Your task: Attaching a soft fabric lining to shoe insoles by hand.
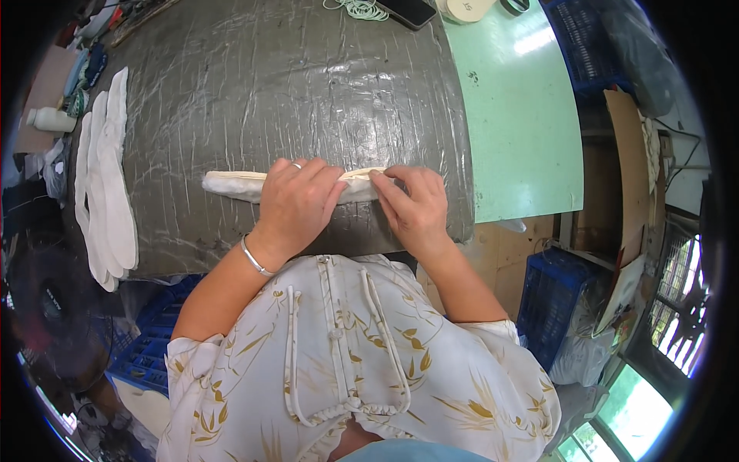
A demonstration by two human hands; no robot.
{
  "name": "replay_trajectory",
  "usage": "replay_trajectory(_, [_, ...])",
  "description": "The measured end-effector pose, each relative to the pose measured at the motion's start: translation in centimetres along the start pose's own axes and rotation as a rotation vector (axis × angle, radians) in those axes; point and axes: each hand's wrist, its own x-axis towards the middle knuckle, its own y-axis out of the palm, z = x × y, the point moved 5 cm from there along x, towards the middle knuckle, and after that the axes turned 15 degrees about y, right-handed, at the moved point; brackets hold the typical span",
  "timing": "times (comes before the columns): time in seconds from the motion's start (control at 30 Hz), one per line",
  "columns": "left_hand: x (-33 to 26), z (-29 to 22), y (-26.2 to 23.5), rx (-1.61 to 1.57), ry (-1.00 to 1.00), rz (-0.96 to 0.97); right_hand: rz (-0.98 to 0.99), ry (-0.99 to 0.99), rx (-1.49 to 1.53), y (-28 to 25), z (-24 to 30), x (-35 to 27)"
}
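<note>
A long, narrow white padded cloth piece [235, 185] with a cream edge along its far side lies crosswise near the front of the dark table. My left hand [299, 202] is closed over its middle, fingers bent and thumb toward the right. At its right end my right hand [416, 202] pinches the cream edge between thumb and fingers. Both hands hide parts of the cloth. Several similar long white cloth pieces [104, 173] lie overlapped along the table's left edge, apart from my hands.
The dark table [292, 85] has a wrinkled plastic covering. A pale green board [523, 131] adjoins it on the right. At the far edge are a phone [409, 11] and a pale green cord bundle [360, 8]. A white bottle [51, 119] stands far left; a fan [52, 304] is lower left.
</note>
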Motion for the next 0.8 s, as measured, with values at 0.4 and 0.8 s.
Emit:
replay_trajectory(0.4, [0.0, 0.0, 0.0, -0.009, -0.009, -0.002, 0.031, -0.203, 0.027, 0.7, -0.3, 0.2])
replay_trajectory(0.8, [0.5, 0.2, -1.6, -0.038, -0.052, -0.019, 0.288, 0.696, 0.586, 2.2, -4.9, -0.3])
